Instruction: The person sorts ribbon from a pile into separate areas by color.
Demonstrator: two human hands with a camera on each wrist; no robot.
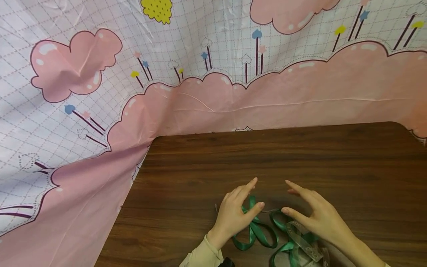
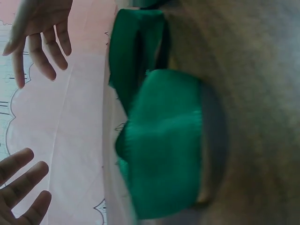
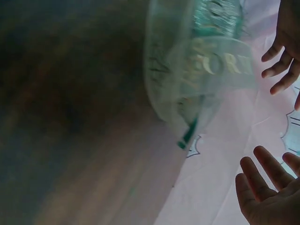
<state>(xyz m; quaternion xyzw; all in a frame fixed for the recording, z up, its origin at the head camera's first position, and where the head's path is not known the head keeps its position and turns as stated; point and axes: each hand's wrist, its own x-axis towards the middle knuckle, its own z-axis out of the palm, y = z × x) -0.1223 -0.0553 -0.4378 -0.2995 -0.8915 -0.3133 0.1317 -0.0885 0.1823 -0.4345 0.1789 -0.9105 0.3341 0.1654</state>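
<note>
Spreading both thumbs from extended fingers, the left hand point(image 1: 233, 215) just above a looped green ribbon point(image 1: 254, 227), the right hand point(image 1: 318, 216) near a translucent lettered ribbon point(image 1: 303, 241).

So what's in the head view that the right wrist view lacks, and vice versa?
Head only: the pale left sleeve, the dark object beside it, and the yellow printed motif. Right wrist only: the palm side of the right hand, plus clearly legible letters on the sheer ribbon. Both: left hand, right hand, green ribbon, sheer ribbon and printed cloth.
</note>
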